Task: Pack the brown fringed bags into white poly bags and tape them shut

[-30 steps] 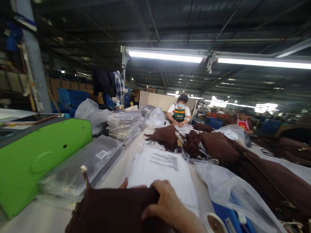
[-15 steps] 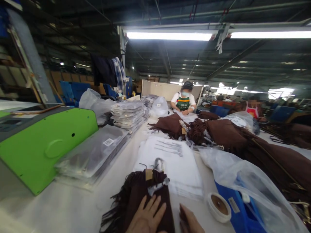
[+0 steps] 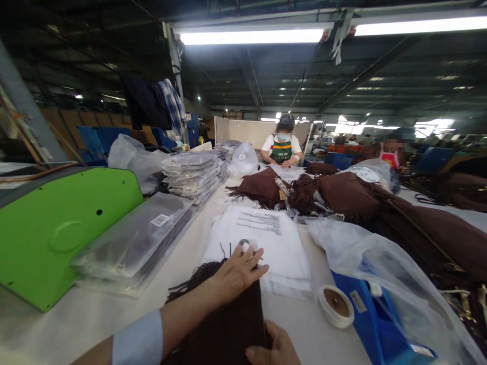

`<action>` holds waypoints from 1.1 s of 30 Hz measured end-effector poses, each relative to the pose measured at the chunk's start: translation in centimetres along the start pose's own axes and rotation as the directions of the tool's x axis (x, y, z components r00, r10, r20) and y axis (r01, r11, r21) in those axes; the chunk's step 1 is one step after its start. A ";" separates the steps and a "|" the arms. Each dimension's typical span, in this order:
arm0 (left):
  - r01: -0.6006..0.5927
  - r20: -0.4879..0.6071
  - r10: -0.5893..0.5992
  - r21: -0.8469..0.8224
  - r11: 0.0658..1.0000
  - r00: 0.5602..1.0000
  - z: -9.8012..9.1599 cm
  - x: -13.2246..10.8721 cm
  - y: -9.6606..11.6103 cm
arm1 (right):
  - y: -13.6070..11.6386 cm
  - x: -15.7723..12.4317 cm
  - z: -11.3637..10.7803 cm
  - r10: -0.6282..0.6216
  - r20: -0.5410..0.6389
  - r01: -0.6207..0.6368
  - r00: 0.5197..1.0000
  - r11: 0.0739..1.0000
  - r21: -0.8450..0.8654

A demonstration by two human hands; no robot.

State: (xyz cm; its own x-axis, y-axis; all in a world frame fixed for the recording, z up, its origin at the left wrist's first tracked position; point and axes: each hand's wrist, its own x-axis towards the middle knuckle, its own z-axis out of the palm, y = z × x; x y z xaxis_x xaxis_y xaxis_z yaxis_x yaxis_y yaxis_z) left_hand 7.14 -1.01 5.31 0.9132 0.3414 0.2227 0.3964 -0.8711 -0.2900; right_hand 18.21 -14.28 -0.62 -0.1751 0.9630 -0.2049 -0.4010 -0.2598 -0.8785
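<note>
A dark brown fringed bag lies flat on the table in front of me, its fringe to the left. Across its far end rests my left hand, fingers spread and flat, covering the tag and wrapped hardware there. My right hand holds the bag's near right edge, thumb on top and fingers along the side, partly hidden. Just beyond, a stack of white printed plastic bags reaches under the far end of the brown bag.
Left stand a green machine, packed clear bags with a barcode label and a taller stack. Right are a tape roll, a blue tape dispenser under clear plastic, and piled brown bags. A co-worker works opposite.
My left hand has slid forward over the bag's far end, onto the tag and hardware. My right hand has moved in from beside the bag and taken its edge. The view has shifted slightly.
</note>
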 end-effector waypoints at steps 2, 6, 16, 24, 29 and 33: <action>-0.157 -0.018 0.158 0.047 0.987 0.987 -1.1 1.3 -0.5 | -3.0 -0.5 0.9 0.019 0.051 -0.015 0.999 0.996 -0.083; -0.198 0.046 0.198 -0.001 0.980 0.979 -3.9 3.1 -3.0 | -9.4 -1.2 2.0 0.005 0.003 -0.002 1.000 0.802 -0.598; 0.090 0.090 -0.090 0.000 0.996 0.992 -13.3 -0.4 -9.0 | -19.1 -0.5 1.3 -0.262 0.221 0.093 0.939 -0.425 -0.901; 0.218 0.194 -0.232 0.091 0.972 0.953 -14.3 -4.8 -11.2 | -20.1 2.4 -0.6 -0.390 0.211 0.001 0.896 -0.474 -0.880; 0.320 0.242 -0.309 -0.008 0.947 0.920 -13.8 -6.6 -12.0 | -21.7 3.0 0.3 -0.405 0.298 0.057 0.864 -0.510 -0.858; 0.341 0.164 -0.359 0.127 0.931 0.919 -13.2 -6.4 -12.7 | -22.8 3.5 0.0 -0.431 0.317 0.033 0.845 -0.549 -0.835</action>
State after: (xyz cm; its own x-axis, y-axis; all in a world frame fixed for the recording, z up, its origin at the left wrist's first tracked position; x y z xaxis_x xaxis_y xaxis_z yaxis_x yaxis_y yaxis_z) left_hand -4.97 3.25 19.91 0.7125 0.6841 0.1561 0.6926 -0.6500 -0.3128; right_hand 26.77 -5.02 18.63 -0.2603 0.9028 0.3423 0.9652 0.2347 0.1149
